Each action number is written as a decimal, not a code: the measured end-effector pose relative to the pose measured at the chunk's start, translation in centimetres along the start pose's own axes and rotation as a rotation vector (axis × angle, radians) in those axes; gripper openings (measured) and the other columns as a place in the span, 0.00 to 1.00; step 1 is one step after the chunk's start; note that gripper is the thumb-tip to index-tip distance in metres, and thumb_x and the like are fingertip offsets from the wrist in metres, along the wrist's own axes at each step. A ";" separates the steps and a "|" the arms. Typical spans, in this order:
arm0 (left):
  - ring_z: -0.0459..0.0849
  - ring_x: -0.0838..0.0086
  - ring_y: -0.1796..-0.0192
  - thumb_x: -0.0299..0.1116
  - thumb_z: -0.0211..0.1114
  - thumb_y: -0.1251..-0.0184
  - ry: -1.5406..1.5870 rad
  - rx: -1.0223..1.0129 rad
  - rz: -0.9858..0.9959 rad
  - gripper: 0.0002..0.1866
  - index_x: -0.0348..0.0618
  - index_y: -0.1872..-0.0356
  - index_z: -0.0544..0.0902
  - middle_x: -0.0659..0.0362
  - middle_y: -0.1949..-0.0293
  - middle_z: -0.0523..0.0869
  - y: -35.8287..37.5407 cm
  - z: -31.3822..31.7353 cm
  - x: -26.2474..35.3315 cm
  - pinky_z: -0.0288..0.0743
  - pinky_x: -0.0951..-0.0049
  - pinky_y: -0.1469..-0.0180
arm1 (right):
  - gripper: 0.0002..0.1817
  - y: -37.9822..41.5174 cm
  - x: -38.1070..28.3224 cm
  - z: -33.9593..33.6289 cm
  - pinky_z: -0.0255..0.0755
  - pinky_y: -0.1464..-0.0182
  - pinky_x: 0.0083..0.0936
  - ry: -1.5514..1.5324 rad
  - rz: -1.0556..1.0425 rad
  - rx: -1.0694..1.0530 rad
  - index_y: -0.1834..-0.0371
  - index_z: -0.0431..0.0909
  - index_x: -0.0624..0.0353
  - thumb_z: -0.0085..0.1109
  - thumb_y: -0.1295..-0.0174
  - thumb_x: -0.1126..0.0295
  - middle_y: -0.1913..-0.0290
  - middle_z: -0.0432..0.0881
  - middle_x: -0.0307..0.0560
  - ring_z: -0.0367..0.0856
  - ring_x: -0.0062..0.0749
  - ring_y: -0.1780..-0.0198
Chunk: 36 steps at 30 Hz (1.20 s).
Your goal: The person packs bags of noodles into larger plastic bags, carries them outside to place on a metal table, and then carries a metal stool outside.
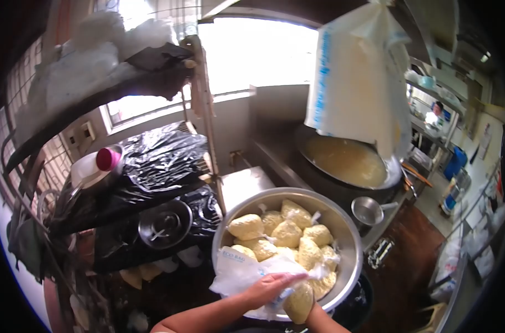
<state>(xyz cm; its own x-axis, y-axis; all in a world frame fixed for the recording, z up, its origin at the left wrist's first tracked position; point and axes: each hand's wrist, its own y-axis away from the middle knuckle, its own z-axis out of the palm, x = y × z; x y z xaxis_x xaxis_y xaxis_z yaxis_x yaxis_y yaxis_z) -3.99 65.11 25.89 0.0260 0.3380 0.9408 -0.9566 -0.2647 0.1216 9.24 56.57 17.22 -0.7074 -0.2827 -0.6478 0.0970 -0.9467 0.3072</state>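
A wide metal basin (349, 244) holds several knotted clear plastic bags (287, 234) filled with pale yellow, crumbly-looking food. White plastic bags printed "ECO BAG" (236, 270) lie over its near left side. My left hand (272, 288) rests across this white plastic, fingers stretched out toward the right. Beside it, at the basin's near rim, is another filled bag (299, 303). My right hand (313, 312) is around its right side, mostly hidden behind it, and appears to grip it.
A large wok of cloudy liquid (347, 161) stands behind the basin, with a handled metal pot (367, 211) at right. A white plastic bag pack (352, 83) hangs overhead. Left are black-covered shelves (163, 150) with a pan (165, 225) and pink cup (107, 159). A person (434, 117) stands far right.
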 end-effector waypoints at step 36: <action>0.81 0.75 0.63 0.27 0.59 0.41 -0.372 0.638 -0.026 0.11 0.35 0.58 0.79 0.57 0.65 0.84 10.9 -7.3 -7.3 0.76 0.72 0.57 | 0.65 -5.6 0.9 -17.6 0.58 0.34 0.39 1.386 0.005 1.108 0.27 0.33 0.55 0.67 0.60 0.38 0.30 0.45 0.65 0.53 0.56 0.31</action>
<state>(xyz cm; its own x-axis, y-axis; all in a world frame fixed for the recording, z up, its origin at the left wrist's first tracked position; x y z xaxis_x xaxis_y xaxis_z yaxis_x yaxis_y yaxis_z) -16.76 66.30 18.08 0.2515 0.0529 0.9664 -0.6030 -0.7725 0.1992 20.37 58.86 2.62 0.4026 -0.7507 -0.5238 -0.7911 -0.5732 0.2135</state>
